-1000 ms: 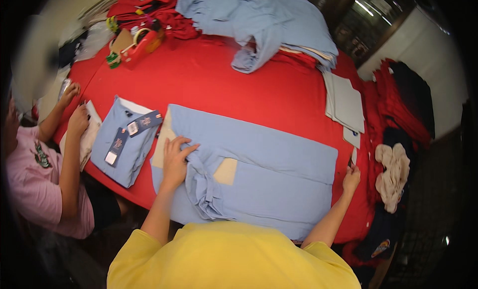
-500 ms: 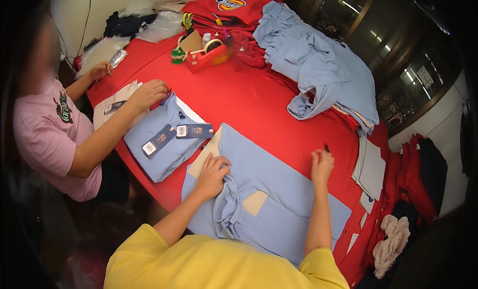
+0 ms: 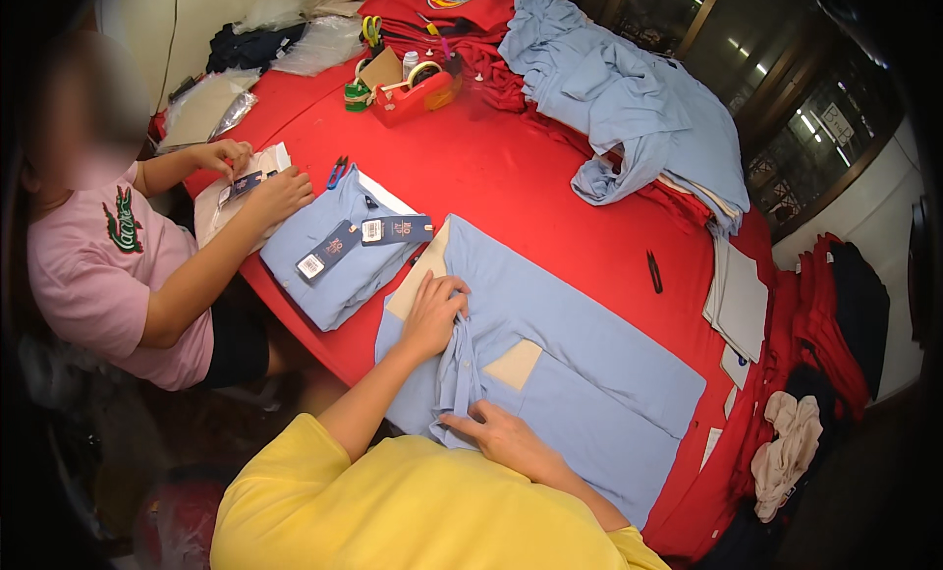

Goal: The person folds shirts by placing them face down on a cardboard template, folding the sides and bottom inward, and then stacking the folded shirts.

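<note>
A light blue buttoned shirt (image 3: 589,373) lies spread in front of me, with a beige board (image 3: 413,280) showing at its far left edge and a beige patch at its middle. My left hand (image 3: 435,316) holds the upper end of the gathered button strip, fingers bent over the cloth. At the lower end of that strip, my right hand (image 3: 506,440) grips the cloth between thumb and finger. Black thread snips (image 3: 654,272) rest on the red table cover (image 3: 550,216), apart from both hands.
A folded blue shirt (image 3: 329,265) with dark tags sits to the left. Beyond it, a co-worker's hands (image 3: 280,195) touch a beige garment. A red tape dispenser (image 3: 417,98), a blue shirt pile (image 3: 638,108) and white sheets (image 3: 737,300) lie around.
My right hand has let go of the black snips on the table and moved left and nearer to the button strip. The co-worker's hand has left the blue shirt for the beige garment.
</note>
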{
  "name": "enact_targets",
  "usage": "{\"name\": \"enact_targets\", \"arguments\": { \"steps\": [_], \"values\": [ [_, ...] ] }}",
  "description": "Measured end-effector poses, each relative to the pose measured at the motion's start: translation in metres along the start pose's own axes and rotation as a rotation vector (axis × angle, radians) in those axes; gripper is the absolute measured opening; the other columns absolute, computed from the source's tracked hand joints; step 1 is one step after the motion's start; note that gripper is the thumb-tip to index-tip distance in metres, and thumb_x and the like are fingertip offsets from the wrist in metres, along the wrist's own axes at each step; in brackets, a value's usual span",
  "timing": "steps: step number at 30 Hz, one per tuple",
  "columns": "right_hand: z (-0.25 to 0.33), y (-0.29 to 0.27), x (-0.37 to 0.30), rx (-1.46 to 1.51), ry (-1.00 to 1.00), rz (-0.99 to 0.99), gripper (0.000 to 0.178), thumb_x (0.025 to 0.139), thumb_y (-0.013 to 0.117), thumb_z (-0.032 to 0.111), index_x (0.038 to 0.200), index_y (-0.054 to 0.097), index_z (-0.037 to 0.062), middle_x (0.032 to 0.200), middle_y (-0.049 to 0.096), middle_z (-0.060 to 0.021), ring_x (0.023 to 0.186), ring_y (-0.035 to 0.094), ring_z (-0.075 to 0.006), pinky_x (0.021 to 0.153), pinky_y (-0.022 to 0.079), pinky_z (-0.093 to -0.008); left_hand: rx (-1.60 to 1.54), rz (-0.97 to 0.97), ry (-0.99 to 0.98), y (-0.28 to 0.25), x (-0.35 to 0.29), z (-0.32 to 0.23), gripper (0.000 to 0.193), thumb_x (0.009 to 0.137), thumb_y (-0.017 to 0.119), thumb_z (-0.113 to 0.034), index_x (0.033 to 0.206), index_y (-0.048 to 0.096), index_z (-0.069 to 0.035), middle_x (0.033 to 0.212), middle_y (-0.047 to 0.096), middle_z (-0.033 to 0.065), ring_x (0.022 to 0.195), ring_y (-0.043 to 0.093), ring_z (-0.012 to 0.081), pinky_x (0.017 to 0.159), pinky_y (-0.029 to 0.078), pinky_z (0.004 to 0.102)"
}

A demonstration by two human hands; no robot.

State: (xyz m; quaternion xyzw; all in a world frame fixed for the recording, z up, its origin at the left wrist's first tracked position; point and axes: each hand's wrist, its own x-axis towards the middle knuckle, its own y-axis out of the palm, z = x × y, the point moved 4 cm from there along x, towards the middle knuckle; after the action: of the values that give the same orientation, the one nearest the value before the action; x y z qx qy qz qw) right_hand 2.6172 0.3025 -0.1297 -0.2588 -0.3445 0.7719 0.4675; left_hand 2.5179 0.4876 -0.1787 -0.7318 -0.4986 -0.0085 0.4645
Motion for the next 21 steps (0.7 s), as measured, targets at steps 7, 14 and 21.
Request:
{"name": "enact_targets", "arguments": {
  "steps": [7, 14, 21],
  "values": [
    [-0.012, 0.003, -0.005, 0.228, 0.126, 0.156, 0.047, 0.087, 0.060, 0.016, 0.133, 0.050, 0.0158, 0.102, 0.053, -0.0189, 0.092, 0.057, -0.0359, 0.082, 0.048, -0.0403, 0.022, 0.021, 0.029, 0.002, 0.000, 0.000, 0.021, 0.068, 0.052, 0.009, 0.081, 0.053, -0.009, 0.111, 0.052, 0.0071, 0.116, 0.046, 0.0294, 0.113, 0.021, 0.0533],
    [-0.100, -0.102, -0.043, 0.584, 0.475, -0.421, 0.045, 0.083, 0.056, 0.010, 0.128, 0.054, 0.0072, 0.085, 0.053, 0.0009, 0.077, 0.047, -0.0069, 0.070, 0.041, -0.0223, 0.127, 0.414, 0.159, -0.007, 0.017, 0.020, 0.041, 0.062, 0.075, -0.020, 0.100, 0.063, -0.013, 0.122, 0.052, 0.0064, 0.118, 0.043, 0.0324, 0.105, 0.030, 0.0455],
    [-0.161, -0.101, -0.069, 0.559, 0.647, -0.662, 0.046, 0.089, 0.059, 0.017, 0.132, 0.048, 0.0023, 0.095, 0.059, -0.0051, 0.084, 0.053, -0.0111, 0.076, 0.044, -0.0270, 0.329, 0.671, 0.083, -0.018, 0.042, -0.013, 0.068, 0.058, 0.082, -0.024, 0.119, 0.055, -0.011, 0.123, 0.053, 0.0074, 0.124, 0.041, 0.0316, 0.112, 0.026, 0.0458]
  ]
}}
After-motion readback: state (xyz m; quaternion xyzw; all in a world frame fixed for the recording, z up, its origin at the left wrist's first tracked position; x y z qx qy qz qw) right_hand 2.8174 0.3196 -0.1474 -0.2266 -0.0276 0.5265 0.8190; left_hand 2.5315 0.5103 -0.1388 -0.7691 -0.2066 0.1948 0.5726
